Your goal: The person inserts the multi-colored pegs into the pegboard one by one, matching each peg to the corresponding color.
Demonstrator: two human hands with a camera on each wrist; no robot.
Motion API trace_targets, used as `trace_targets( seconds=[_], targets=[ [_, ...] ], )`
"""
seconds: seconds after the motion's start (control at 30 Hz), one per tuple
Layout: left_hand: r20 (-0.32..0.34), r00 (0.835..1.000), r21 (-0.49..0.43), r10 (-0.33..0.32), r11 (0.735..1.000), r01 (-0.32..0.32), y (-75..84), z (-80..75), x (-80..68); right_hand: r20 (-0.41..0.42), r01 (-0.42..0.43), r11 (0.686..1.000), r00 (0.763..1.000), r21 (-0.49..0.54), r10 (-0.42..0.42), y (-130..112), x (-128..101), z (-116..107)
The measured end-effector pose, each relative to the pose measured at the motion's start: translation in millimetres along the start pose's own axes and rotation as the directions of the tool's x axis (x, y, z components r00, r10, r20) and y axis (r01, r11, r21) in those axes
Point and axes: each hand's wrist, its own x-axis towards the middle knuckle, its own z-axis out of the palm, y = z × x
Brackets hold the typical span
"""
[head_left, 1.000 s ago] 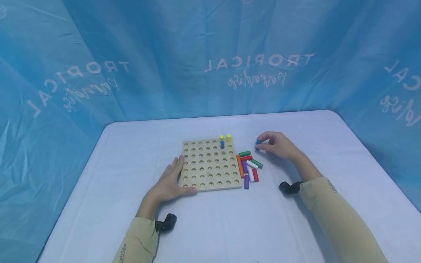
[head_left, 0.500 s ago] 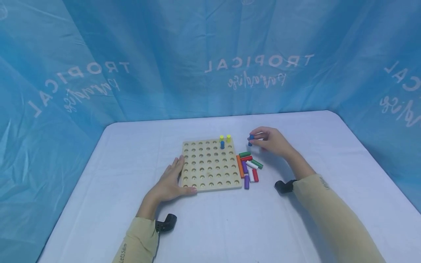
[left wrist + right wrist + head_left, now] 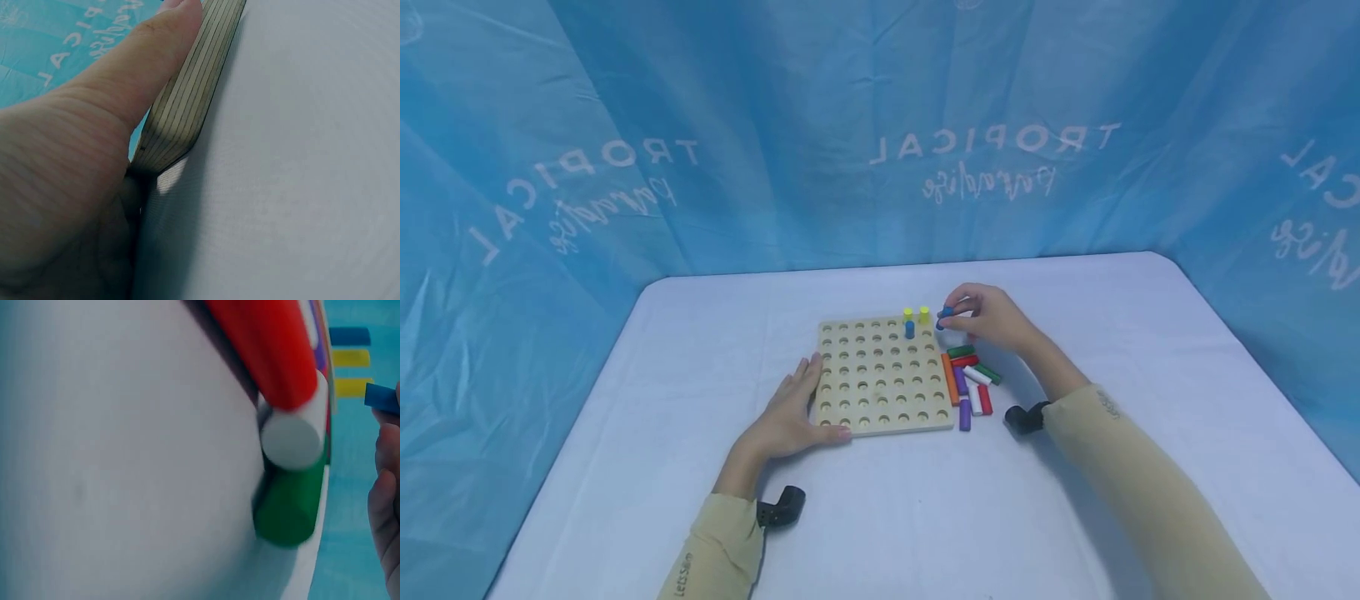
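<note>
A square wooden pegboard [image 3: 870,396] with rows of round holes lies flat on the table. My left hand [image 3: 784,419] rests at its near left corner, fingers straight along the left side and thumb [image 3: 156,53] along the near edge. My right hand [image 3: 992,318] pinches a tilted blue peg [image 3: 947,312] just off the board's far right corner; the peg [image 3: 381,399] also shows in the right wrist view. Two yellow pegs [image 3: 924,315] stand in the far row, and another blue peg [image 3: 910,330] stands in the row in front of them.
Right of the board lies a loose cluster of pegs: a long orange one [image 3: 950,379], green [image 3: 988,373], red [image 3: 985,399], white [image 3: 975,398] and purple [image 3: 965,413]. The table has a white cover [image 3: 880,517]. A blue printed curtain [image 3: 820,133] hangs around its back and sides.
My right hand has moved left with the blue peg, from beyond the loose pegs to beside the board's far right corner. The left hand and the board have stayed in place.
</note>
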Motion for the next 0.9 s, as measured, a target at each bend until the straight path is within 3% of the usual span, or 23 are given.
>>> trace_targets(
  seconds=[0.27,0.9],
  targets=[
    [0.003,1.0,0.011,0.006,1.0,-0.006,0.0,0.1,1.0,0.027,-0.05,0.999,0.998,-0.021,0.051,-5.3,6.0,12.0],
    [-0.006,1.0,0.006,0.005,1.0,-0.005,-1.3,0.5,1.6,0.072,-0.036,0.999,0.997,-0.031,0.038,-6.8,11.1,20.5]
  ],
)
